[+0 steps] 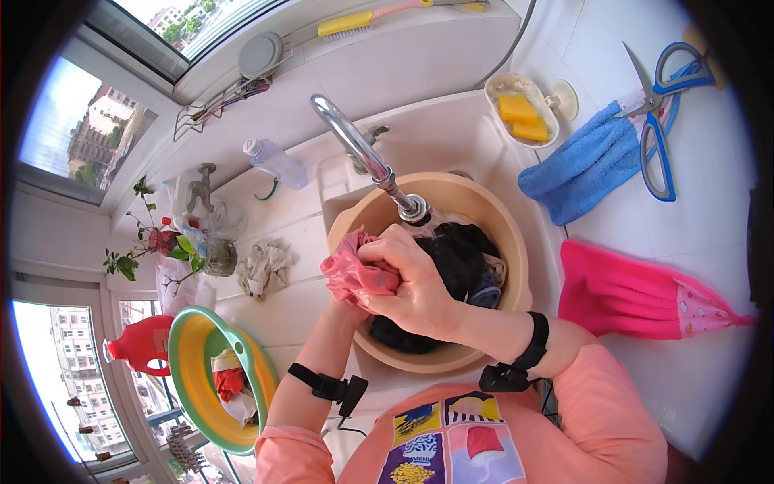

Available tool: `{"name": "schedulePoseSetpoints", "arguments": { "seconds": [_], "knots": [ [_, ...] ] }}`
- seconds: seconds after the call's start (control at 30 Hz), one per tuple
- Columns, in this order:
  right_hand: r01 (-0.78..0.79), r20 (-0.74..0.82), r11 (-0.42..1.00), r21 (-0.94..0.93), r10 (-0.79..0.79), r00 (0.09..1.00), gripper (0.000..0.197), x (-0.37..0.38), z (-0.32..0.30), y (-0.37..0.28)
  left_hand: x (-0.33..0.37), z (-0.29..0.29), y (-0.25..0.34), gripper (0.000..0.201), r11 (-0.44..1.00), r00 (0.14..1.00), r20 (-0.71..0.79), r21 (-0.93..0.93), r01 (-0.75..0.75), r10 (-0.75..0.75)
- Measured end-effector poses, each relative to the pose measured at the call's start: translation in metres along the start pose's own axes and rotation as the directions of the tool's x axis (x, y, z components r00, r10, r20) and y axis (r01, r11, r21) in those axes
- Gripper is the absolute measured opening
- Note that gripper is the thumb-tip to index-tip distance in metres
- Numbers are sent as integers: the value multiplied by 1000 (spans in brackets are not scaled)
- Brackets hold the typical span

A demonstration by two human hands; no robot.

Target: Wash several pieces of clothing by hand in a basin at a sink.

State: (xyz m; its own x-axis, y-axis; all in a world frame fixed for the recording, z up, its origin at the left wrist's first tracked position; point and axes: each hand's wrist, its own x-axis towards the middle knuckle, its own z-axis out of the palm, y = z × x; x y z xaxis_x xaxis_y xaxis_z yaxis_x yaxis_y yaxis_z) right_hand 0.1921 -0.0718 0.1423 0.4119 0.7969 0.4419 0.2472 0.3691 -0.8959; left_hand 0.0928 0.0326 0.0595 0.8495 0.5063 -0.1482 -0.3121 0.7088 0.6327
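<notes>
A wet, crumpled pink cloth (355,270) is bunched between my two hands, just left of the faucet's spout and over the rim of the tan basin (516,266). My right hand (415,286) is closed on its right side with the fingers curled. My left hand (348,311) grips it from below, and the cloth hides most of its fingers. Under the chrome faucet (355,137), water runs into the basin. Dark wet clothes (455,262) lie in it, with a grey-blue piece (486,292) at their right.
A green-and-yellow basin (193,355) with some clothes stands at left, beside a red bottle (145,345). A grey rag (266,268) and a clear bottle (276,164) rest on the ledge. Soap dish (522,110), blue towel (588,173), scissors (657,121) and pink towel (625,290) are at right.
</notes>
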Motion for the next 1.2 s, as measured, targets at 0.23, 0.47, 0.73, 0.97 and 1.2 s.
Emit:
{"name": "schedulePoseSetpoints", "arguments": {
  "seconds": [0.23,0.47,0.73,0.97,1.2],
  "knots": [
    [188,182,912,-365,-128,975,59,-26,6,21,-23,10,13,52,905,983,-72,-407,124,-166],
    [102,155,933,-346,-50,987,66,-55,25,62,-15,-9,-8,49,965,991,-106,-259,49,-79],
    [-8,125,991,-132,25,992,52,-53,-15,121,1,3,-22,42,937,771,-583,44,346,-258],
    [-218,-18,455,-863,403,915,53,-32,-81,156,9,-43,-16,56,412,790,-605,747,521,99],
    [-125,60,228,-966,661,748,65,-42,-68,187,27,-62,-61,52,-562,976,-198,799,215,91]
  ]
}}
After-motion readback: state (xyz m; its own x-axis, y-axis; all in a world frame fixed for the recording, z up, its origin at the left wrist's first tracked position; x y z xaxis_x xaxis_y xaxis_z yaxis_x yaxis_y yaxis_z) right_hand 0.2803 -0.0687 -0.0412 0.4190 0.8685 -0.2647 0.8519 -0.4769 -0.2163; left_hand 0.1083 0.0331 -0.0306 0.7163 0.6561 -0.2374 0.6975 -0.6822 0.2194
